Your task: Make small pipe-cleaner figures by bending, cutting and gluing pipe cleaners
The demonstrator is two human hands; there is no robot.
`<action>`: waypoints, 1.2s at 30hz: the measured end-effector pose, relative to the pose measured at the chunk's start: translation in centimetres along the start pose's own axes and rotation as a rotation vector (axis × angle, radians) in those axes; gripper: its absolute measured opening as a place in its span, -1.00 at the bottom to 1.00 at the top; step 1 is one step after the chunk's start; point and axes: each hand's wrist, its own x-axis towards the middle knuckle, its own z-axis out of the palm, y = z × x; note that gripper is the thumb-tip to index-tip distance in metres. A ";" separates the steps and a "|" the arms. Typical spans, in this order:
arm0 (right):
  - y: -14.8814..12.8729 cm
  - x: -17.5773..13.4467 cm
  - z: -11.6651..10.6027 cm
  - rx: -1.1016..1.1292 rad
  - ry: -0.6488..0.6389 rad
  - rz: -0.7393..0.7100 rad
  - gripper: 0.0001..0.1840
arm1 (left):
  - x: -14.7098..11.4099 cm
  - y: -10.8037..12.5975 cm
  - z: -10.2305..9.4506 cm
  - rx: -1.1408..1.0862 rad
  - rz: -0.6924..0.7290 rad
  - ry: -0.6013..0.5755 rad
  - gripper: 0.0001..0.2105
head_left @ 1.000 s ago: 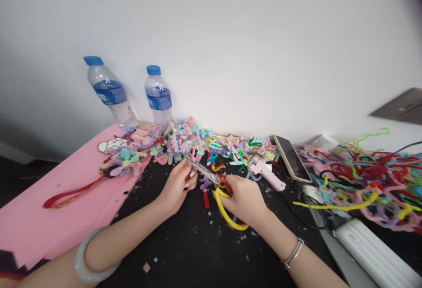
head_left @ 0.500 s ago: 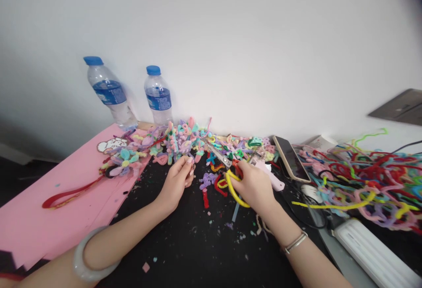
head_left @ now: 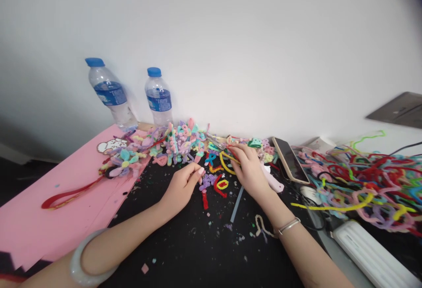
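Note:
My left hand (head_left: 183,187) is over the black table, thumb and fingertips pinched together at a purple pipe-cleaner shape (head_left: 208,181). Whatever sits in that pinch is too small or hidden to name. My right hand (head_left: 249,170) is curled over the handles of the scissors (head_left: 216,142), whose blades lie across the heap of coloured pipe-cleaner pieces. A yellow pipe cleaner (head_left: 225,165) loops out below its fingers. Between my hands lie a red piece (head_left: 205,201), a small yellow ring (head_left: 223,185) and a blue twisted piece (head_left: 210,159).
A pastel pipe-cleaner heap (head_left: 183,140) runs along the wall, below two water bottles (head_left: 159,99). Pink sheets (head_left: 75,191) lie left. A phone (head_left: 290,159), a glue gun (head_left: 274,183), tangled pipe cleaners (head_left: 369,173) and a white power strip (head_left: 369,250) are at right.
My right hand has moved forward with the scissors, lowering them onto the heap, and the yellow pipe cleaner shifted along. My left hand has moved slightly right and down to the purple piece.

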 end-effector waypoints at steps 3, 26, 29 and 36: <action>-1.9 -0.7 0.0 0.136 -0.050 -0.130 -0.73 | -0.1 0.1 0.0 0.091 0.051 -0.058 -0.74; -4.6 -2.9 1.2 0.150 -0.096 -0.144 -0.73 | -0.3 -0.6 0.2 0.201 0.136 -0.190 -0.75; -4.5 -2.9 1.2 0.148 -0.089 -0.147 -0.73 | -0.3 -0.5 0.2 0.202 0.132 -0.203 -0.75; -4.4 -2.9 1.0 0.105 -0.120 -0.201 -0.72 | 0.0 -0.4 -0.3 0.220 0.098 -0.116 -0.72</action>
